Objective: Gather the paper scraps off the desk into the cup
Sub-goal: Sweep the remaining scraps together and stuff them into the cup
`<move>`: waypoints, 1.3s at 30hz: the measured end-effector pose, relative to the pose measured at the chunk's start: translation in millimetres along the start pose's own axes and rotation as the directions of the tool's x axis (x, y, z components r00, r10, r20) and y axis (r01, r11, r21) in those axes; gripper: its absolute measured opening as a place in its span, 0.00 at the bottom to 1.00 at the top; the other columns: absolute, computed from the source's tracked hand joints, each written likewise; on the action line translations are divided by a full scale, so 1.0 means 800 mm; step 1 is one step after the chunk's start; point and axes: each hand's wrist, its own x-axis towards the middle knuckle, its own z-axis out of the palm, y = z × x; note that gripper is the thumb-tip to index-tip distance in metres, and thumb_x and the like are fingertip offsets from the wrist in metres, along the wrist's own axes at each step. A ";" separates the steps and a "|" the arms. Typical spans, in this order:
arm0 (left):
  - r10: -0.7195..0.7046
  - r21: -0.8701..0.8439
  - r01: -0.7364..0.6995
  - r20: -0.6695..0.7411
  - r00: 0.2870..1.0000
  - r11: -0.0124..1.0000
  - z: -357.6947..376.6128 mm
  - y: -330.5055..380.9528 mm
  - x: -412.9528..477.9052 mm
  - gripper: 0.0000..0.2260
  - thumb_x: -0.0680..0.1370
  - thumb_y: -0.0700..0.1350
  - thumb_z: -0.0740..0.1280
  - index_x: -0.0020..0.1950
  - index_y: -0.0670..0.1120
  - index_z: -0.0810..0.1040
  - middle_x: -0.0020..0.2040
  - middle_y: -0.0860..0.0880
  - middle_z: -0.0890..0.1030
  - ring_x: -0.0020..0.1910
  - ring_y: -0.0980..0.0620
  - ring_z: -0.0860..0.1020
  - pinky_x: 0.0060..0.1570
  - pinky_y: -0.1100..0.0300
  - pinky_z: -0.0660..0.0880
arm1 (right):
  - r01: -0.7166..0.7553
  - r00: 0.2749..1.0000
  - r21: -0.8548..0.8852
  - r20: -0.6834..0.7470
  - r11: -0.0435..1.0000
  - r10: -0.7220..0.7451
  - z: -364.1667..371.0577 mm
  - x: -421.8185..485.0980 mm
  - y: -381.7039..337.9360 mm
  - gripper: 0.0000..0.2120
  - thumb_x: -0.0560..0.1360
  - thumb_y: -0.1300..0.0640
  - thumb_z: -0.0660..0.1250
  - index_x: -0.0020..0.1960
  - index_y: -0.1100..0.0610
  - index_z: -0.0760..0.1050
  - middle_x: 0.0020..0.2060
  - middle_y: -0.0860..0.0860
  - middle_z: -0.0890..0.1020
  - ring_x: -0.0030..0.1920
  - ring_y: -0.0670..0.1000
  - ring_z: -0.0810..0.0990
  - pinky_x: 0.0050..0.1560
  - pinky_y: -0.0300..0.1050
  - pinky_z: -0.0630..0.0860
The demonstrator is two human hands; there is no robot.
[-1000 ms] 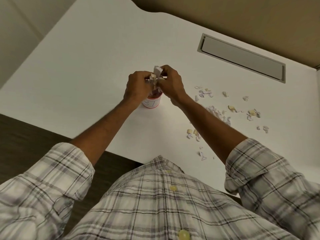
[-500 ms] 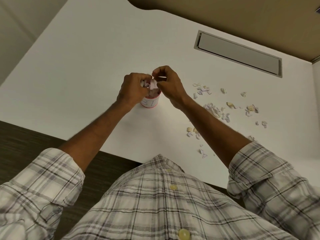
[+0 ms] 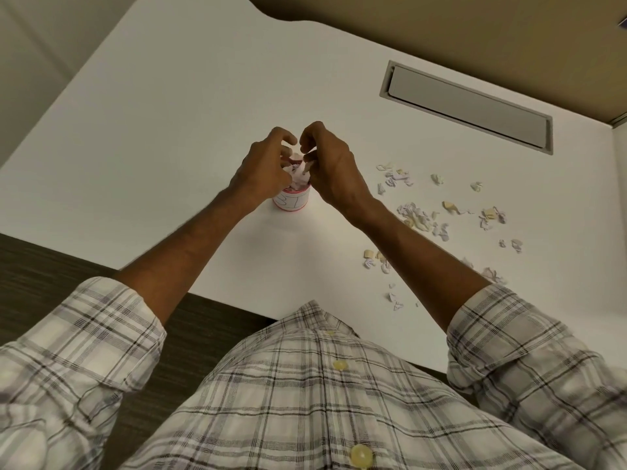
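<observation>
A small white cup (image 3: 291,204) with a red rim and a handwritten label stands on the white desk (image 3: 176,130). A wad of white paper (image 3: 300,176) sticks out of its mouth. My left hand (image 3: 263,169) and my right hand (image 3: 334,173) are both over the cup, fingers curled down onto the wad from either side, and they hide most of the rim. Several loose paper scraps (image 3: 419,218), white and pale yellow, lie scattered on the desk to the right of the cup.
A grey rectangular cable hatch (image 3: 471,106) is set into the desk at the back right. More scraps (image 3: 376,261) lie by my right forearm, near the front edge. Dark floor (image 3: 51,273) shows below the desk at the left.
Both hands have come down from holding the paper above the cup. The wad now sits in the cup's mouth under my fingertips.
</observation>
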 end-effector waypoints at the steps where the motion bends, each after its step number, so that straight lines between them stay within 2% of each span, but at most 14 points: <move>1: -0.010 -0.023 0.010 0.002 1.000 1.000 0.001 0.001 0.001 0.28 0.71 0.33 0.73 0.67 0.49 0.68 0.65 0.45 0.77 0.61 0.47 0.79 0.59 0.52 0.78 | 0.014 1.000 -0.015 0.010 1.000 -0.013 -0.001 -0.001 0.001 0.17 0.71 0.69 0.69 0.58 0.61 0.70 0.51 0.55 0.79 0.47 0.55 0.81 0.44 0.54 0.83; 4: -0.015 -0.045 0.016 0.018 1.000 0.999 0.003 -0.001 0.003 0.33 0.72 0.32 0.71 0.72 0.51 0.64 0.68 0.45 0.74 0.64 0.46 0.77 0.61 0.52 0.76 | 0.082 0.996 -0.049 0.050 0.995 -0.080 -0.002 -0.001 0.003 0.21 0.70 0.67 0.72 0.60 0.62 0.69 0.54 0.56 0.78 0.48 0.55 0.80 0.47 0.51 0.83; 9: 0.033 -0.047 -0.031 0.033 0.999 0.998 -0.001 -0.005 0.002 0.36 0.75 0.33 0.68 0.78 0.50 0.57 0.72 0.46 0.70 0.67 0.47 0.75 0.62 0.56 0.73 | 0.154 0.984 -0.054 0.096 0.987 -0.148 0.002 0.003 0.006 0.18 0.73 0.68 0.68 0.61 0.60 0.70 0.58 0.55 0.74 0.54 0.54 0.76 0.50 0.53 0.82; 11: 0.040 -0.059 -0.039 0.015 0.999 0.997 0.000 -0.009 0.003 0.35 0.75 0.33 0.68 0.78 0.50 0.58 0.71 0.47 0.72 0.66 0.47 0.76 0.60 0.59 0.73 | 0.149 0.987 -0.081 0.065 0.986 -0.144 0.002 0.002 0.011 0.21 0.70 0.71 0.69 0.61 0.61 0.71 0.59 0.56 0.74 0.55 0.55 0.76 0.49 0.52 0.81; 15: 0.066 -0.054 -0.071 -0.098 0.993 0.996 0.004 -0.013 0.000 0.29 0.75 0.35 0.70 0.74 0.50 0.67 0.65 0.46 0.77 0.60 0.47 0.80 0.59 0.50 0.78 | 0.123 0.992 -0.137 -0.023 0.983 -0.128 -0.003 -0.003 0.029 0.22 0.70 0.75 0.67 0.62 0.61 0.73 0.61 0.58 0.75 0.56 0.56 0.79 0.51 0.47 0.81; 18: 0.135 0.019 -0.133 -0.134 0.982 0.991 0.006 -0.008 -0.003 0.24 0.76 0.39 0.70 0.71 0.50 0.70 0.57 0.47 0.82 0.55 0.49 0.82 0.57 0.50 0.79 | 0.064 0.998 -0.188 0.022 0.980 -0.061 -0.003 -0.004 0.045 0.27 0.72 0.76 0.63 0.68 0.60 0.73 0.67 0.58 0.76 0.63 0.58 0.78 0.62 0.50 0.79; 21: 0.176 0.102 -0.164 -0.119 0.977 0.981 0.009 -0.005 -0.004 0.23 0.76 0.40 0.69 0.71 0.49 0.71 0.55 0.47 0.84 0.54 0.49 0.82 0.58 0.51 0.79 | 0.063 0.992 -0.229 0.117 0.971 -0.036 -0.001 -0.004 0.047 0.28 0.73 0.75 0.62 0.72 0.62 0.71 0.71 0.59 0.75 0.69 0.60 0.75 0.71 0.52 0.73; 26: 0.169 0.105 -0.153 -0.161 0.972 0.983 0.011 -0.010 -0.002 0.23 0.74 0.39 0.70 0.69 0.49 0.73 0.51 0.47 0.84 0.50 0.50 0.82 0.55 0.54 0.80 | 0.217 0.967 -0.300 0.200 0.929 -0.161 0.005 -0.016 0.035 0.18 0.75 0.72 0.65 0.64 0.65 0.79 0.61 0.62 0.82 0.61 0.63 0.81 0.64 0.53 0.76; 27: 0.161 0.104 -0.145 -0.167 0.973 0.984 0.010 -0.013 -0.001 0.24 0.74 0.40 0.71 0.69 0.48 0.73 0.51 0.47 0.84 0.50 0.50 0.82 0.55 0.54 0.80 | 0.262 0.959 -0.353 0.201 0.898 -0.200 0.009 -0.019 0.040 0.19 0.74 0.72 0.67 0.64 0.64 0.79 0.61 0.62 0.82 0.63 0.63 0.80 0.67 0.56 0.74; 29: 0.158 0.123 -0.138 -0.170 0.973 0.983 0.008 -0.018 0.001 0.24 0.73 0.40 0.72 0.69 0.48 0.73 0.50 0.47 0.84 0.49 0.51 0.83 0.55 0.55 0.80 | 0.325 0.942 -0.462 0.233 0.825 -0.241 0.018 -0.024 0.049 0.21 0.74 0.70 0.68 0.67 0.60 0.78 0.65 0.59 0.81 0.70 0.61 0.75 0.77 0.61 0.60; 31: 0.177 0.162 -0.149 -0.179 0.968 0.975 0.008 -0.023 0.001 0.24 0.73 0.40 0.73 0.68 0.49 0.74 0.48 0.47 0.84 0.48 0.51 0.83 0.53 0.56 0.80 | 0.379 0.921 -0.522 0.298 0.764 -0.252 0.022 -0.029 0.051 0.24 0.76 0.67 0.66 0.71 0.57 0.74 0.67 0.57 0.80 0.74 0.60 0.71 0.79 0.64 0.45; 32: 0.188 0.192 -0.152 -0.188 0.964 0.970 0.008 -0.026 0.001 0.23 0.73 0.41 0.72 0.68 0.49 0.74 0.48 0.48 0.84 0.48 0.51 0.82 0.52 0.57 0.80 | 0.393 0.914 -0.538 0.318 0.745 -0.252 0.024 -0.031 0.051 0.25 0.76 0.66 0.65 0.72 0.57 0.72 0.67 0.57 0.80 0.75 0.60 0.70 0.78 0.66 0.43; 35: 0.193 0.328 -0.119 -0.204 0.960 0.937 0.011 -0.036 0.007 0.24 0.73 0.47 0.73 0.69 0.53 0.74 0.51 0.48 0.84 0.53 0.49 0.79 0.55 0.55 0.76 | 0.405 0.911 -0.569 0.317 0.715 -0.264 0.026 -0.031 0.050 0.24 0.75 0.67 0.62 0.70 0.57 0.73 0.64 0.58 0.81 0.74 0.60 0.71 0.77 0.75 0.46; 39: 0.171 0.448 -0.077 -0.174 0.970 0.890 0.016 -0.042 0.017 0.26 0.74 0.51 0.71 0.72 0.52 0.71 0.55 0.47 0.84 0.58 0.46 0.79 0.60 0.53 0.71 | 0.425 0.904 -0.573 0.310 0.701 -0.294 0.029 -0.028 0.050 0.24 0.75 0.67 0.60 0.69 0.54 0.76 0.61 0.58 0.83 0.73 0.61 0.72 0.75 0.76 0.44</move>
